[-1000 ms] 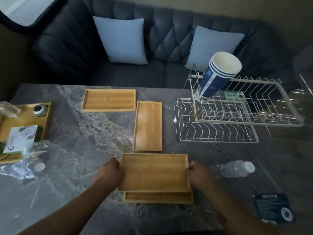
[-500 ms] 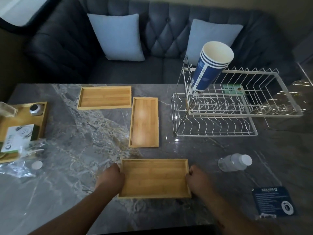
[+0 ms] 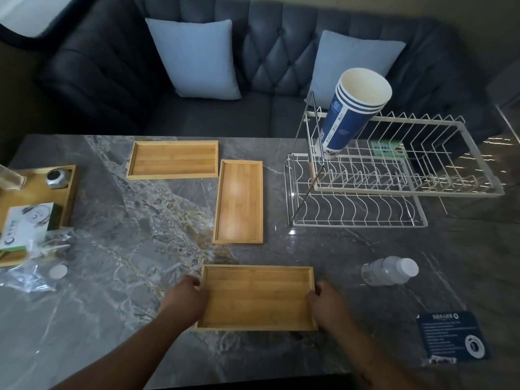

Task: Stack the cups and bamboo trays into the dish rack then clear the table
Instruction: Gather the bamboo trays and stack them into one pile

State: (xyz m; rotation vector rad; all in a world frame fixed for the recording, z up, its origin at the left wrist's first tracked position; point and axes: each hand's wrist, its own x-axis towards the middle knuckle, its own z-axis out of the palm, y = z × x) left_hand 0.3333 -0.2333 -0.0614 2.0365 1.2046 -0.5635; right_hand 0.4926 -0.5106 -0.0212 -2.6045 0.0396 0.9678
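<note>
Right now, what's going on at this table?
A person grips a bamboo tray at its two short ends, left hand on one, right hand on the other, near the table's front edge. Two more trays lie flat further back. The stacked paper cups already lean in the wire dish rack; no tray is in it yet. A water bottle lies at right.

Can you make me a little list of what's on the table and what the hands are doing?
table: grey marble
near tray, held at both ends
left hand: on its left end
right hand: on its right end
other trays: one lying sideways, one lengthwise, both empty
rack: white wire, far right
cups: blue stack, tilted in the rack
bottle, lying on its side
card: blue, near right
</note>
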